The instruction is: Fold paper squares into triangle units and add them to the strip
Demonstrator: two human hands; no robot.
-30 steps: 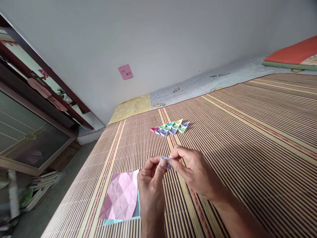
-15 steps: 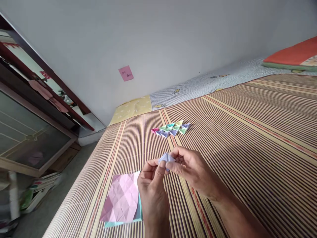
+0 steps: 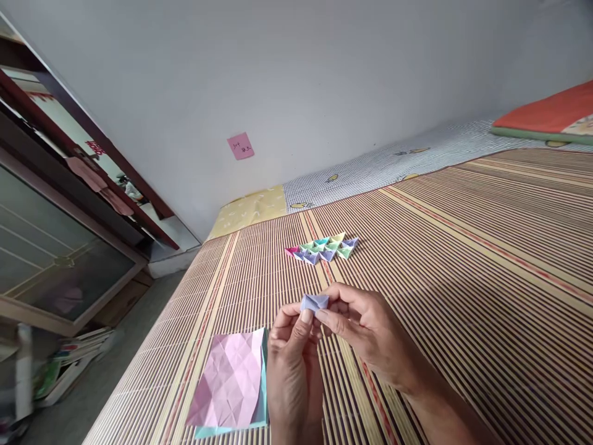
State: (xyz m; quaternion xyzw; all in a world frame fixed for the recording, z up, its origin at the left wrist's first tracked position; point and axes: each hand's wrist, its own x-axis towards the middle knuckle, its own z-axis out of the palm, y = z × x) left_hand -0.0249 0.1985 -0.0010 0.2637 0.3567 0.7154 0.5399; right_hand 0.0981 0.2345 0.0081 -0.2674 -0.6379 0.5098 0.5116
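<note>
A small folded piece of lavender origami paper (image 3: 315,302) is pinched between both my hands, above the striped mat. My left hand (image 3: 293,346) grips its left side with thumb and forefinger. On its right side, the thumb and fingers of my right hand (image 3: 364,327) are closed on the paper. Beyond my hands, a cluster of small folded paper pieces (image 3: 322,248) in pink, green, teal, yellow and lavender rests on the mat. Creased pink paper (image 3: 227,380) lies left of my left hand, on top of teal paper (image 3: 213,431).
The striped bamboo mat (image 3: 417,259) covers the bed up to a patterned sheet (image 3: 361,179) along the wall. A pink note (image 3: 241,146) is stuck on the wall. Folded orange bedding (image 3: 546,114) lies at far right. The floor (image 3: 125,315) drops away at left.
The lavender paper has turned in my fingers; its face now shows a shallow opening along the top instead of a raised point. Both hands still hold it, and the view has shifted slightly.
</note>
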